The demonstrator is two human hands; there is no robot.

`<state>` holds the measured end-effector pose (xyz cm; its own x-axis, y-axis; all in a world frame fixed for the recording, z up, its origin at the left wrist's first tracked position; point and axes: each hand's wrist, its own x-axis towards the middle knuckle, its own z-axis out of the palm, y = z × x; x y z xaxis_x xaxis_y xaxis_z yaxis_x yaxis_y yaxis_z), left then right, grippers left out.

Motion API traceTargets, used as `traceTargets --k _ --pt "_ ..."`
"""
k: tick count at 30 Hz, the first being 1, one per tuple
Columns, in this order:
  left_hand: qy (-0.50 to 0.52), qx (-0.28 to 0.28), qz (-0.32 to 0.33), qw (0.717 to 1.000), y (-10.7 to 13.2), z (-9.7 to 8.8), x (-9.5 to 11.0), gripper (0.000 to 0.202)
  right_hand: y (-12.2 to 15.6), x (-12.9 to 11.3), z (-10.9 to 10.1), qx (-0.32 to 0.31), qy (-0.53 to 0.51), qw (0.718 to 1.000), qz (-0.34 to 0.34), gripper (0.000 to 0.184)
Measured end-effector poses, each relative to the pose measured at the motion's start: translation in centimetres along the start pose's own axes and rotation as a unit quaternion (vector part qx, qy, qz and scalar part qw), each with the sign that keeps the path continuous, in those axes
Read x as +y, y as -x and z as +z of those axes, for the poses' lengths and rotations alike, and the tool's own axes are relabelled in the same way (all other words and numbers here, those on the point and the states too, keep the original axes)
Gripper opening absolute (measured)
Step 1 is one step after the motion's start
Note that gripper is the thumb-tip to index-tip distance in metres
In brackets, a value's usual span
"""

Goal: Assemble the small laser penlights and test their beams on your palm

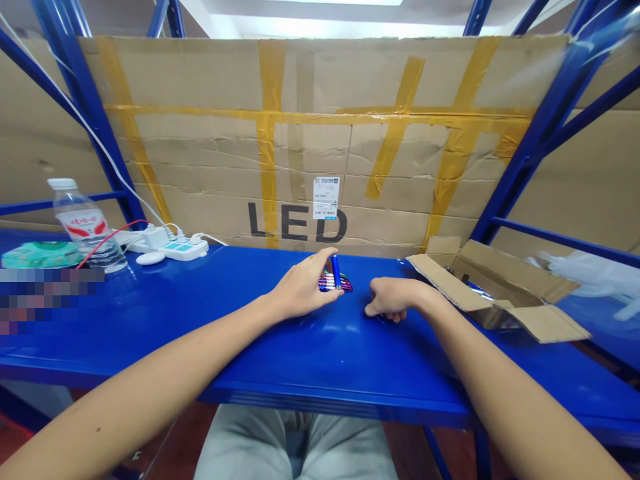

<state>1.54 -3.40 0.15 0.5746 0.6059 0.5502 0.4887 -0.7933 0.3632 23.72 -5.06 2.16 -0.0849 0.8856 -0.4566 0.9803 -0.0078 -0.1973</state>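
Note:
My left hand [305,287] grips a slim blue metallic cylinder, probably a pen [337,271], standing nearly upright above the blue steel shelf top [280,353]. Under it lies a small heap of thin multicoloured pens [335,285], partly hidden by my fingers. My right hand [395,298] rests on the shelf just to the right of the heap, apart from it. Its fingers are curled and nothing shows in them.
To the right stands an open cardboard box [493,290] with something blue inside. At the left are a water bottle [85,223], a power strip [170,245] with plugs and a green round packet [43,255]. Taped cardboard [300,153] and blue uprights stand behind.

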Motion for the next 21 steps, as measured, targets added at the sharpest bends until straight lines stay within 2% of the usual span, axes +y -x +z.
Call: traceTargets --k 4,6,9,13,16,18,21 --pt "0.036 0.0 -0.019 0.999 0.0 0.3 -0.1 0.074 0.3 -0.4 0.0 0.015 0.008 0.991 -0.135 0.012" --pt "0.074 0.004 -0.032 0.997 -0.1 0.6 -0.3 0.074 0.2 -0.5 0.0 0.018 -0.035 0.98 -0.195 0.009" --pt "0.112 0.002 -0.043 0.993 -0.1 1.0 -0.6 0.071 -0.3 -0.4 -0.1 0.042 -0.128 0.959 -0.25 0.012" --pt "0.107 -0.024 -0.031 0.993 0.0 1.1 -0.7 0.071 -1.1 -0.4 0.2 0.038 -0.308 0.915 -0.259 0.003" --pt "0.077 -0.04 -0.018 0.996 0.1 0.9 -0.6 0.071 -1.3 -1.0 0.7 0.021 -0.428 0.865 -0.262 0.005" --pt "0.064 -0.048 -0.014 0.997 0.2 0.7 -0.5 0.071 -1.5 -1.3 1.0 0.03 -0.495 0.83 -0.256 0.006" --pt "0.092 -0.054 -0.024 0.994 0.1 0.9 -0.6 0.07 -1.9 -1.5 1.1 0.032 -0.588 0.78 -0.211 0.005"
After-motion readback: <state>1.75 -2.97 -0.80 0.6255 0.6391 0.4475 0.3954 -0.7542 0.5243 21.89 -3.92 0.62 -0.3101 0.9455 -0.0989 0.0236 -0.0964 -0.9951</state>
